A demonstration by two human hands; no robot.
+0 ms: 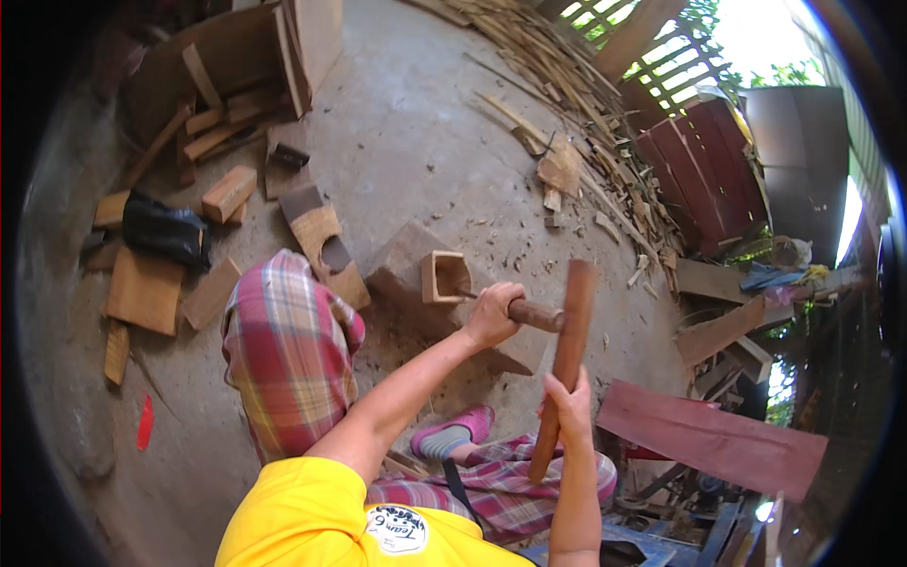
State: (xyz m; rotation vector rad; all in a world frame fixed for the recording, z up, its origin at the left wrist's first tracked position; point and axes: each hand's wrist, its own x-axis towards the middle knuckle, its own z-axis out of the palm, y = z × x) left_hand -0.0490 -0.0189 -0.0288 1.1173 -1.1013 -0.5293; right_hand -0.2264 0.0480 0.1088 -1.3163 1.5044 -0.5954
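The left hand (491,314) is clamped around the brown round wooden handle of a chisel (535,314), whose thin shaft points left into the small square hollow wooden box (444,276) resting on a larger wooden block (402,269) on the concrete floor (416,142). The right hand (570,402) is closed on a long reddish wooden stick (564,364), held near upright, its upper end just beside the handle's butt, to its right.

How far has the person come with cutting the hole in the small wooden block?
Done: the small block already has a square hollow with thin walls. In hand: the left hand holds a chisel at the hollow, and the right hand grips a wooden stick against the chisel's end. Left: the hollow's depth is hidden, so I cannot judge.
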